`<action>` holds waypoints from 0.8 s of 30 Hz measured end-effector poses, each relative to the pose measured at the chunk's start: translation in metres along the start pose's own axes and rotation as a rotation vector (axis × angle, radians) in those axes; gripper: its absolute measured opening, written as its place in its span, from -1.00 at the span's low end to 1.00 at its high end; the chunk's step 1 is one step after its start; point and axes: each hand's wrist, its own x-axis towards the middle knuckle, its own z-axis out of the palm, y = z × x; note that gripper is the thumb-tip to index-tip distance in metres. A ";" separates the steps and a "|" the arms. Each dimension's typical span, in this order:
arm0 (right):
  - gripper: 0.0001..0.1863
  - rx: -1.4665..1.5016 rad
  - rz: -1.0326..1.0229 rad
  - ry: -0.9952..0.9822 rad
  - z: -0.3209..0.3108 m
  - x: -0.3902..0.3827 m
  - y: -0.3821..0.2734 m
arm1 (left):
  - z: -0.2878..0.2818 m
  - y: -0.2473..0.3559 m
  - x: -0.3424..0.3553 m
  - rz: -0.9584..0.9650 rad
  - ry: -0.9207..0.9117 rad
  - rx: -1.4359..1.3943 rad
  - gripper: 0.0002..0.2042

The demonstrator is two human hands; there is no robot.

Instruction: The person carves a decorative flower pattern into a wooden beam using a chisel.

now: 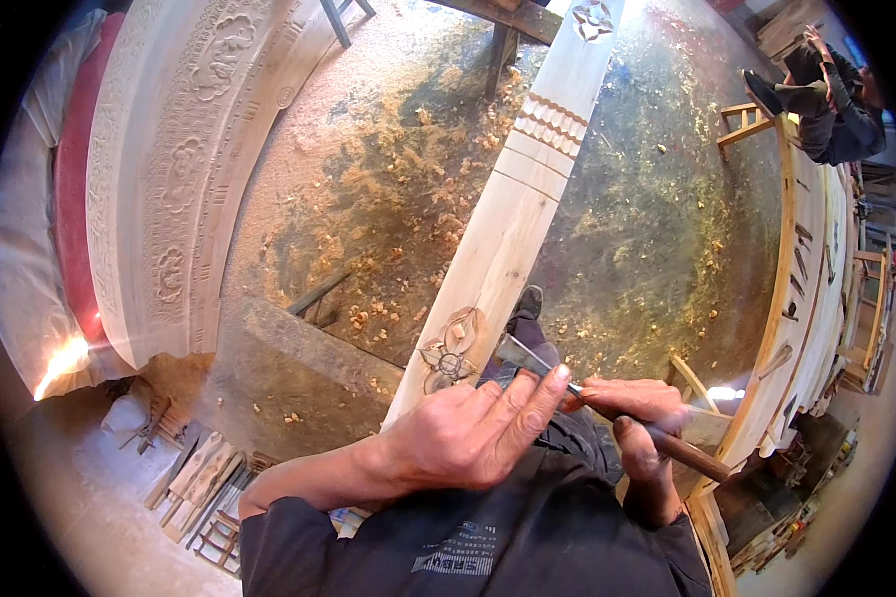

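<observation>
In my right hand (639,410) is a flat-bladed chisel (689,454), the fingers closed round its brown wooden handle. Its metal blade slants up and left, clear of the surface of a long pale plank (503,234). My left hand (473,423) has its fingers stretched out, and a fingertip rests against the shank of the chisel. Beyond this hand, the near part of the plank bears a carved flower (448,362) with a looped petal shape above it. Farther up are cut cross lines, a band of scalloped carving (550,124) and another flower at the far end.
Wood shavings (373,308) litter the floor. At left stands a wide carved panel (174,189) beside red cloth. Tools lie on a long timber bench (791,249) at right, where another person (826,95) sits. More tools (204,488) lie lower left.
</observation>
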 end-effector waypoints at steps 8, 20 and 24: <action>-0.64 -0.021 0.050 -0.055 0.005 0.004 -0.001 | 0.001 -0.001 -0.003 -0.025 -0.039 0.025 -0.38; -0.57 -0.007 0.116 -0.061 0.006 0.010 -0.008 | 0.002 0.000 -0.005 -0.052 -0.060 0.028 -0.47; -0.56 0.035 0.178 -0.091 0.001 0.023 -0.020 | 0.002 -0.001 -0.003 -0.070 -0.061 0.007 -0.45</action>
